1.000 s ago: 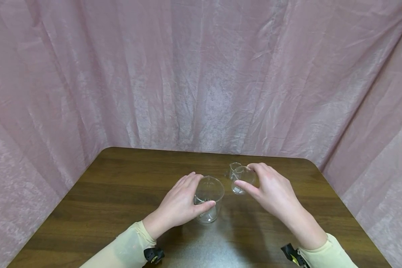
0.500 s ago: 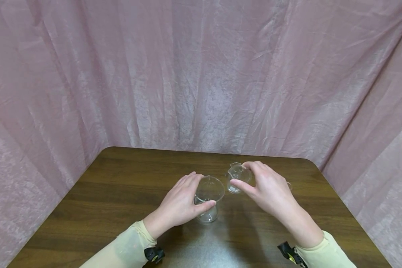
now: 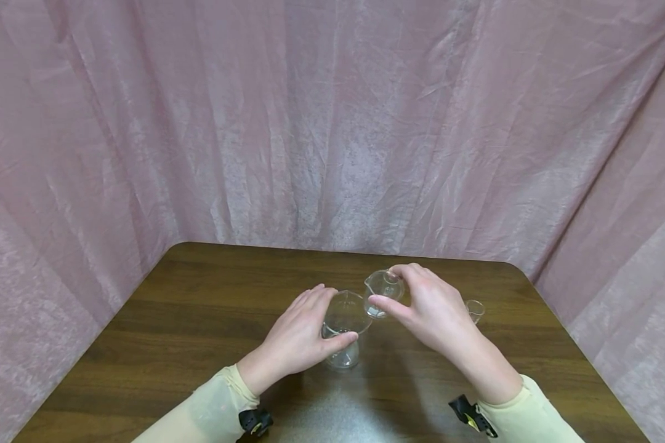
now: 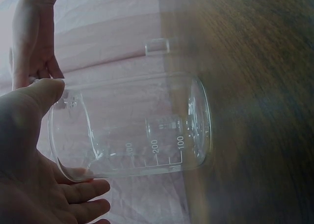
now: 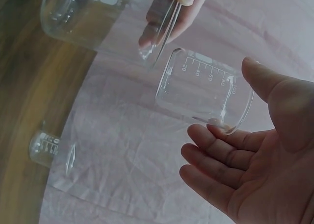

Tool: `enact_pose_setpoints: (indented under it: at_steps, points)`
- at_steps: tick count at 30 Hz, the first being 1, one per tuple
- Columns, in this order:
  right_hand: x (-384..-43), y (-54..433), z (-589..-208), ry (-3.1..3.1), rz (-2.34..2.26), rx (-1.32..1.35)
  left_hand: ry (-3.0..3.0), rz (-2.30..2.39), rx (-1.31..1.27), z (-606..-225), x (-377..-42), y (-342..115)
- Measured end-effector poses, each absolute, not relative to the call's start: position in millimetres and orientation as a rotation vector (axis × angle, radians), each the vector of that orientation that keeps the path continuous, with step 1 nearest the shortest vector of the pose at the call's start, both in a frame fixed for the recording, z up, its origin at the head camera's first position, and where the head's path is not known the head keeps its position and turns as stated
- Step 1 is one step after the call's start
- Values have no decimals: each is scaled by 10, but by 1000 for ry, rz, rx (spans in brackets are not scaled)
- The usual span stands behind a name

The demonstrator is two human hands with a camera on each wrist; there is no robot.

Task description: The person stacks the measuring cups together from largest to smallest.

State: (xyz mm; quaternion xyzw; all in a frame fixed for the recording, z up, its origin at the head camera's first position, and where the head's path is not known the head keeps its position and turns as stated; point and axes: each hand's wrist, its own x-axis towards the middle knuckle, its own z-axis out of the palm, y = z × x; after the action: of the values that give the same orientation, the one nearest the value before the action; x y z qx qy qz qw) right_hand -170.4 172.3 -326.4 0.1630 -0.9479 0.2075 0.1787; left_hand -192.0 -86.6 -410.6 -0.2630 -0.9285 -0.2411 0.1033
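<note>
Hands hold one vessel each: the left hand (image 3: 296, 335) grips the large beaker (image 4: 127, 116) near its rim, seemingly to steady it, while the right hand (image 3: 435, 307) pinches the small beaker (image 5: 203, 86) raised just right of it, presumably keeping the spout uncovered.

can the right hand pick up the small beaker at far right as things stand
Probably not: the right hand is occupied gripping another beaker, though the small beaker stands close by.

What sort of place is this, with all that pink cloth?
Perhaps a curtained-off demonstration corner: pink drapes hang behind a wooden table, and glass beakers bear measuring marks, hinting at lab-style work. Beyond the drapes, nothing shows.
</note>
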Motion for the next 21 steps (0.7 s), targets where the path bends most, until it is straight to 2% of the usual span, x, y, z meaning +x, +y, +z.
enact_pose_setpoints:
  at_steps: [21]
  points:
    - [-1794, 1505, -3345, -2663, 607, 537, -2735, -715, -759, -4116, -1921, -852]
